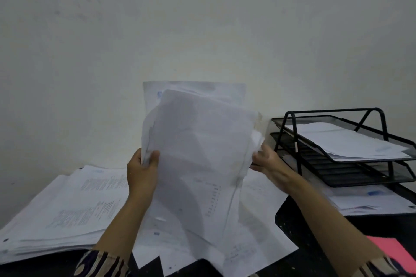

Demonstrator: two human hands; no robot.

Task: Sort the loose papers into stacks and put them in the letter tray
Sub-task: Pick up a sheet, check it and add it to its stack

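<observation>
You hold the sheaf of papers (198, 153) upright, long axis vertical, left of the letter tray (342, 148). Left hand (141, 173) pinches its left edge; right hand (267, 162), nearer the tray, grips its right edge. Likely next: carry rightward.

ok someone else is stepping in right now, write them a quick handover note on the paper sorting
Left hand: grips the left edge of the raised bundle of papers.
Right hand: holds the bundle's right edge; its fingertips are hidden by the sheets.
The bundle is held upright above the desk, in front of the wall.
Letter tray: at the right against the wall; its top tier holds a stack of white sheets, and the lower tier looks empty.
Done: one stack filed in the top tier.
Left: the held bundle, the thick pile at left, the loose sheets under the hands, and papers in front of the tray.
</observation>
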